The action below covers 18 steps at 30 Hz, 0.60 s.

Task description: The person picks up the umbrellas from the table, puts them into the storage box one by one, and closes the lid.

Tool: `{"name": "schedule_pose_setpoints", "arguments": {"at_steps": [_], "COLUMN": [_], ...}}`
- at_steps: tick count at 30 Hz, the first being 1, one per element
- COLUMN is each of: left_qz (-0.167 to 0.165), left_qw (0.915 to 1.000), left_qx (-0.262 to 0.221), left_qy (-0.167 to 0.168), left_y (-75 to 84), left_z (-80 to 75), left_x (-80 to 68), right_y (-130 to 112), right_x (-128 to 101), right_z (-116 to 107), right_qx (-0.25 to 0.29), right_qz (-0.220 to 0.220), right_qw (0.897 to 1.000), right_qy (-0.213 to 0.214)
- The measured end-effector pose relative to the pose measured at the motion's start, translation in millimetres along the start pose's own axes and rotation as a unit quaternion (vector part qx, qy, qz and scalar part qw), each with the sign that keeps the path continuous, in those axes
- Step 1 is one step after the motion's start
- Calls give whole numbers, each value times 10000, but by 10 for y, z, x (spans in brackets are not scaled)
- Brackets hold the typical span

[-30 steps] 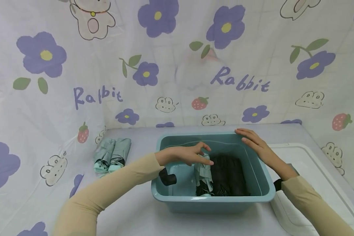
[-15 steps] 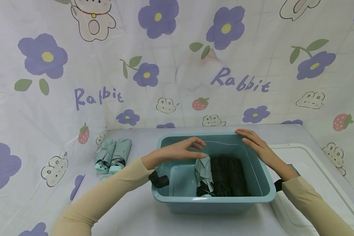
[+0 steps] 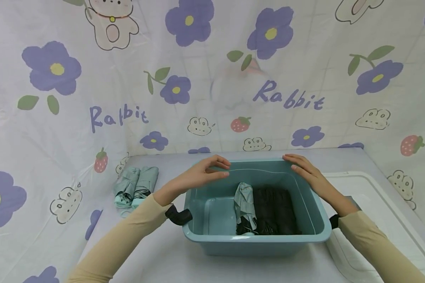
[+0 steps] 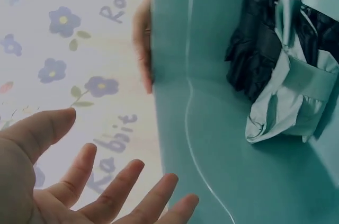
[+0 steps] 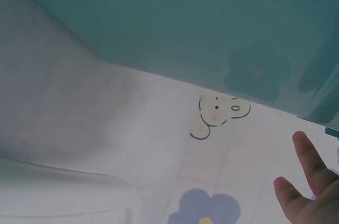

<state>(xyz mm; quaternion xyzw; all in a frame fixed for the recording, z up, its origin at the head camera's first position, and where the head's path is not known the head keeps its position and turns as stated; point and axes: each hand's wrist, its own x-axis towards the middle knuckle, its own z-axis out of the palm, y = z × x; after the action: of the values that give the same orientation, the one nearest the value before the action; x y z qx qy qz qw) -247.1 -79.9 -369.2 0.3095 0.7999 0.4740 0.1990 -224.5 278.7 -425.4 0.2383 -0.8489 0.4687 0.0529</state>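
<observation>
A blue-green plastic tub (image 3: 255,238) stands on the table. Inside it lie a folded pale green umbrella (image 3: 245,202) and, right beside that, black folded bundles (image 3: 274,210) that look like umbrellas too. My left hand (image 3: 198,173) hovers over the tub's left rim, holding nothing; in the left wrist view its fingers (image 4: 114,192) are spread. My right hand (image 3: 313,179) rests on the far right corner of the rim with fingers extended. Two more folded pale green umbrellas (image 3: 126,186) lie side by side on the table, left of the tub.
To the right of the tub lies a large white lid (image 3: 382,212), partly under my right forearm. A small dark grey flat piece (image 3: 352,202) shows on it near the wrist. Behind the table hangs a flower-and-rabbit printed curtain (image 3: 212,106).
My left hand has moved left, from above the pale green umbrella in the tub to the tub's left rim. My right hand has stayed on the rim.
</observation>
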Motion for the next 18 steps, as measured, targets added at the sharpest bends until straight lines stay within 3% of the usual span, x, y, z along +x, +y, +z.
{"name": "schedule_pose_setpoints", "arguments": {"at_steps": [4,14,18], "left_qz": [-112,-212,-159], "left_qw": [9996,9981,9957], "left_qx": [-175,-492,-850], "left_qy": [175,314,322], "left_y": [-42,-155,-259], "left_z": [-78,-222,-248], "left_x": [-60,-198,-251], "right_y": [-91,141,141], "right_x": [-2,6,8], "right_z": [-2,-1,-4], "right_qx": [63,90,95], "right_qz": [-22,70,73], "right_qw": [10000,9999,9999], "right_qy": [-9,57,34]}}
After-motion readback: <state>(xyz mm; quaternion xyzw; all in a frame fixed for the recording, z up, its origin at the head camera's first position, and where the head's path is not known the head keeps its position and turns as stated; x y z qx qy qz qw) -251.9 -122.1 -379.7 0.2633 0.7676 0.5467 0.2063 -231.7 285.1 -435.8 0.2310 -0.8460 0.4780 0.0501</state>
